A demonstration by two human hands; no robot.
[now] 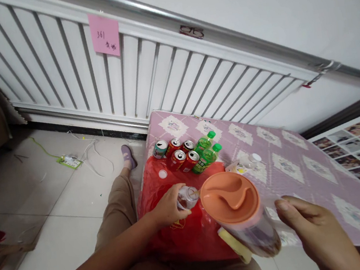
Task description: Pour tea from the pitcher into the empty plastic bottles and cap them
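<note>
Head view: left hand (168,206) clamped on clear bottle (186,198), bottle left of pitcher (251,214). Right hand (309,219) closed on pitcher handle, pitcher tilted, spout at bottle mouth. Cans (183,155) beyond pitcher, toward radiator (156,66).

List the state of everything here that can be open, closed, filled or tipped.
Pitcher: lid on, tilted, dark contents
Small clear bottle: uncapped, held
Teal can: upright, opened
Red cans: upright, apparently opened
Green bottles: upright, capped
White-capped bottle: closed
White cap: off, lying loose
</note>
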